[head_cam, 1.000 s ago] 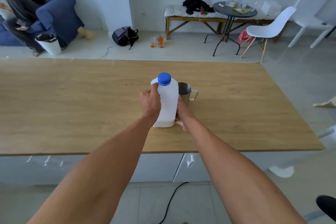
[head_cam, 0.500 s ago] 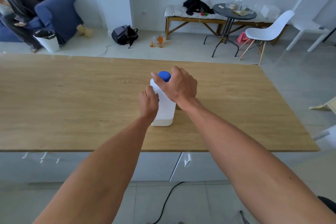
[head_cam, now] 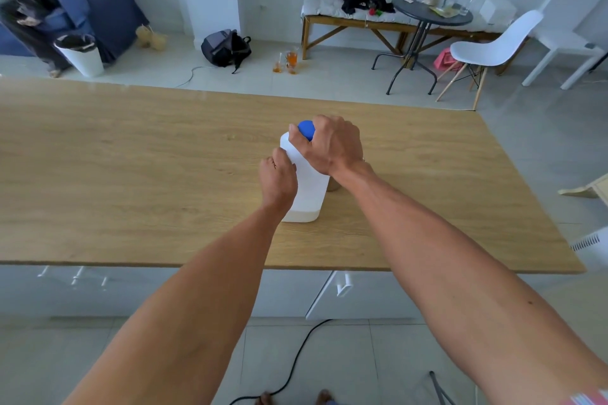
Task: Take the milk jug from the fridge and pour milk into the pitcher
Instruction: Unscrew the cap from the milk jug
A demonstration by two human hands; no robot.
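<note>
A white milk jug stands upright on the wooden counter, a little milk showing at its bottom. My left hand grips the jug's left side. My right hand is on top of the jug, its fingers and thumb curled round the blue cap. The metal pitcher stands just behind the jug on the right; only a sliver of it shows under my right wrist.
White cabinet drawers sit below the counter's near edge, and a black cable runs over the floor. Beyond the counter are a backpack, a bench, a round table, a white chair and a bin.
My right hand has left the jug's right side and risen onto the blue cap, closing round it. It now hides most of the pitcher. The left hand keeps its hold.
</note>
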